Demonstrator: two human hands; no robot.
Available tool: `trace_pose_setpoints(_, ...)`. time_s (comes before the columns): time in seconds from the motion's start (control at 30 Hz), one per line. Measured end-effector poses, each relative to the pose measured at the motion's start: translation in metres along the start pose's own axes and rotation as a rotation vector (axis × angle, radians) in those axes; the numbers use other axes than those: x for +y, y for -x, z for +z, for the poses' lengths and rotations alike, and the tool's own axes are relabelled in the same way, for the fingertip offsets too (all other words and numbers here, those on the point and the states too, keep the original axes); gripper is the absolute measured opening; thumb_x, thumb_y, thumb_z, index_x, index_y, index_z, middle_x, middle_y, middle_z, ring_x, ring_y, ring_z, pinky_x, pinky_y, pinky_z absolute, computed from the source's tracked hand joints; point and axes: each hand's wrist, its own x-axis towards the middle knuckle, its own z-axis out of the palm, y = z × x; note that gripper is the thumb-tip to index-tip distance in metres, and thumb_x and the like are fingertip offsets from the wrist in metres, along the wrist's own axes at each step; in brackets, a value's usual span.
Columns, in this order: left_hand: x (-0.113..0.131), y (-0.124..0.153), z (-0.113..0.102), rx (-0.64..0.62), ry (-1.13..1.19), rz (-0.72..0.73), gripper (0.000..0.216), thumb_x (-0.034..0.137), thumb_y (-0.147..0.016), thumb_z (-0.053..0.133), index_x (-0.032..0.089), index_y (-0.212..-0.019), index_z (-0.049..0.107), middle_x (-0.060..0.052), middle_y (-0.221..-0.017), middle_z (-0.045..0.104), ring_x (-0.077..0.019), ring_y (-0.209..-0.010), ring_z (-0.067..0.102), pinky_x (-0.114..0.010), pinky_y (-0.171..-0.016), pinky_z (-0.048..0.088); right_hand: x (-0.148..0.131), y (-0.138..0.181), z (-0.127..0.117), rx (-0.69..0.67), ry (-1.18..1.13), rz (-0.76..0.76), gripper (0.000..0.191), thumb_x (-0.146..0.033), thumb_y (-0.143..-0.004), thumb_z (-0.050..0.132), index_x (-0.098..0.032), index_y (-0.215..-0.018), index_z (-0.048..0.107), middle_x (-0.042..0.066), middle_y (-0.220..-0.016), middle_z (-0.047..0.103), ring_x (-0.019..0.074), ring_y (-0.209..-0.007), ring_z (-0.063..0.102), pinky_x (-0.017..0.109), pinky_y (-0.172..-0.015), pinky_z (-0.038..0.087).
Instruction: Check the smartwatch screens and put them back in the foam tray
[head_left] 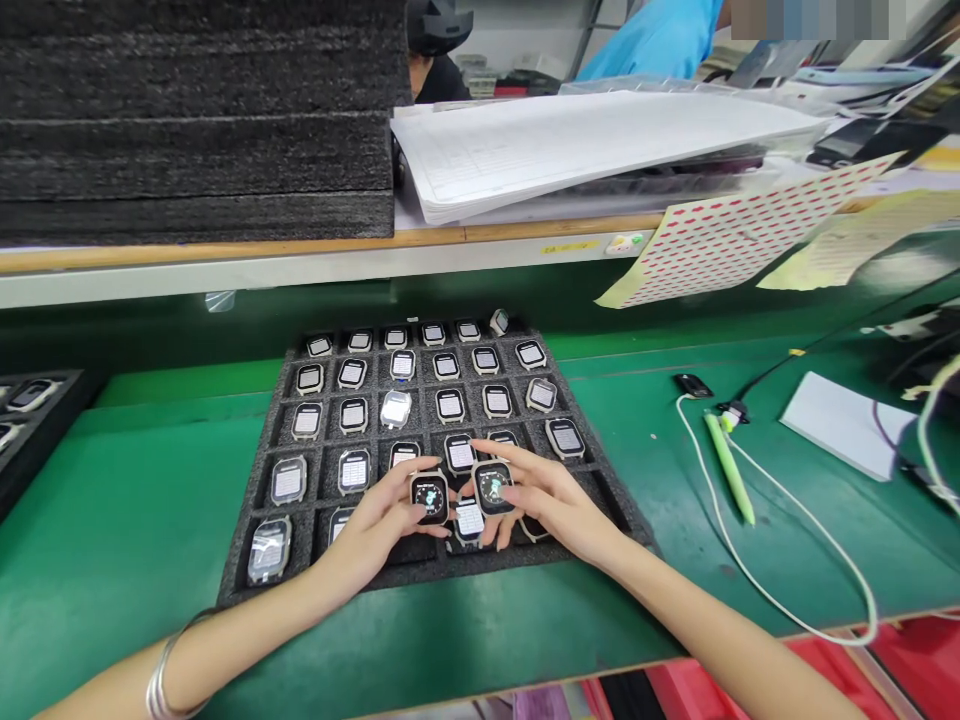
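A black foam tray (255, 500) with several pockets lies on the green bench, most pockets holding a small square watch body with a lit screen. My left hand (379, 525) is closed on one watch body (430, 496), its dark screen facing up. My right hand (547, 500) is closed on a second watch body (493, 486), held right beside the first. Both hands hover over the tray's near row, above another watch (469, 520) lying in its pocket.
A green pen (729, 466) and a white cable (787, 590) lie right of the tray, with a white pad (844, 422) beyond. Another tray edge (34, 410) sits at far left. Black foam sheets (195, 120), papers (585, 140) and a sticker sheet (735, 240) rest on the shelf. People sit behind.
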Motion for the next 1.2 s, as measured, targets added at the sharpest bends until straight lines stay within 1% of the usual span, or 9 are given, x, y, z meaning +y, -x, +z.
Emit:
trace_pose_setpoints(0.17, -0.0029, 0.0001, -0.0011, -0.012, -0.035, 0.008, 0.041, 0.019, -0.084, 0.051, 0.019, -0.125, 0.046, -0.010, -0.109, 0.062, -0.0255, -0.101, 0.060, -0.040, -0.085, 0.051, 0.0034, 0.0003, -0.0011, -0.016, 0.017, -0.021, 0.051, -0.022, -0.092, 0.053, -0.013, -0.139, 0.036, 0.008, -0.078, 0.068, 0.0237, -0.066, 0.070, 0.029, -0.055, 0.059)
trace_pose_setpoints(0.33, -0.0014, 0.0000, -0.0004, -0.023, -0.061, 0.021, 0.039, 0.021, -0.086, 0.051, 0.018, -0.123, 0.045, -0.010, -0.106, 0.062, -0.0228, -0.097, 0.061, -0.038, -0.084, 0.051, 0.0025, 0.0014, -0.0004, -0.016, 0.035, -0.025, 0.050, -0.023, -0.094, 0.054, -0.012, -0.139, 0.037, 0.006, -0.074, 0.068, 0.0228, -0.063, 0.070, 0.030, -0.055, 0.059)
trace_pose_setpoints(0.47, 0.0017, -0.0003, 0.0016, 0.006, -0.168, 0.068, 0.041, 0.023, -0.083, 0.058, 0.018, -0.121, 0.044, -0.006, -0.095, 0.060, -0.0173, -0.081, 0.062, -0.027, -0.069, 0.051, -0.0011, 0.0011, 0.0023, -0.017, 0.004, -0.075, 0.051, -0.022, -0.092, 0.058, -0.018, -0.139, 0.039, 0.011, -0.104, 0.063, 0.0238, -0.080, 0.069, 0.032, -0.062, 0.061)
trace_pose_setpoints(0.57, 0.0015, -0.0004, 0.0016, 0.060, -0.285, 0.097, 0.039, 0.023, -0.081, 0.062, 0.019, -0.116, 0.045, 0.001, -0.080, 0.054, -0.0112, -0.064, 0.056, -0.020, -0.054, 0.044, -0.0018, 0.0001, 0.0021, -0.049, -0.013, -0.108, 0.047, -0.022, -0.093, 0.058, -0.022, -0.137, 0.042, 0.012, -0.119, 0.056, 0.0240, -0.087, 0.067, 0.035, -0.066, 0.060)
trace_pose_setpoints(0.63, 0.0002, 0.0002, 0.0003, 0.080, -0.362, 0.109, 0.033, 0.022, -0.081, 0.061, 0.019, -0.111, 0.047, 0.004, -0.073, 0.049, -0.0088, -0.057, 0.051, -0.018, -0.050, 0.041, -0.0013, 0.0000, 0.0005, -0.080, -0.008, -0.121, 0.042, -0.021, -0.093, 0.057, -0.020, -0.134, 0.046, 0.012, -0.111, 0.061, 0.0229, -0.082, 0.068, 0.033, -0.064, 0.059)
trace_pose_setpoints(0.77, -0.0016, 0.0025, -0.0027, 0.054, -0.504, 0.116, 0.027, 0.014, -0.081, 0.055, 0.020, -0.106, 0.050, 0.006, -0.070, 0.047, -0.0069, -0.052, 0.047, -0.019, -0.053, 0.041, -0.0008, 0.0018, -0.0024, -0.127, 0.024, -0.100, 0.033, -0.018, -0.093, 0.060, -0.014, -0.125, 0.053, 0.009, -0.081, 0.069, 0.0202, -0.072, 0.068, 0.033, -0.068, 0.057)
trace_pose_setpoints(1.0, 0.0016, 0.0035, 0.0000, 0.054, -0.490, 0.144, 0.028, 0.020, -0.085, 0.055, 0.022, -0.111, 0.046, 0.006, -0.070, 0.045, -0.0086, -0.056, 0.045, -0.018, -0.053, 0.041, 0.0005, 0.0011, -0.0025, -0.128, -0.042, -0.125, 0.042, -0.022, -0.091, 0.063, -0.019, -0.131, 0.049, 0.009, -0.092, 0.067, 0.0206, -0.070, 0.068, 0.033, -0.063, 0.057)
trace_pose_setpoints(1.13, 0.0002, 0.0032, 0.0002, 0.032, -0.462, 0.134, 0.032, 0.022, -0.084, 0.055, 0.022, -0.114, 0.046, 0.005, -0.072, 0.046, -0.0088, -0.055, 0.046, -0.019, -0.050, 0.041, 0.0009, -0.0002, -0.0031, -0.130, -0.048, -0.124, 0.042, -0.021, -0.091, 0.062, -0.018, -0.131, 0.049, 0.007, -0.080, 0.067, 0.0212, -0.068, 0.069, 0.032, -0.062, 0.058)
trace_pose_setpoints(1.2, -0.0010, 0.0038, -0.0006, 0.021, -0.479, 0.101, 0.035, 0.021, -0.083, 0.055, 0.022, -0.117, 0.046, 0.005, -0.071, 0.046, -0.0090, -0.052, 0.046, -0.019, -0.047, 0.039, 0.0000, 0.0002, -0.0034, -0.112, -0.050, -0.114, 0.042, -0.022, -0.089, 0.064, -0.017, -0.129, 0.052, 0.008, -0.082, 0.068, 0.0214, -0.065, 0.069, 0.032, -0.060, 0.058)
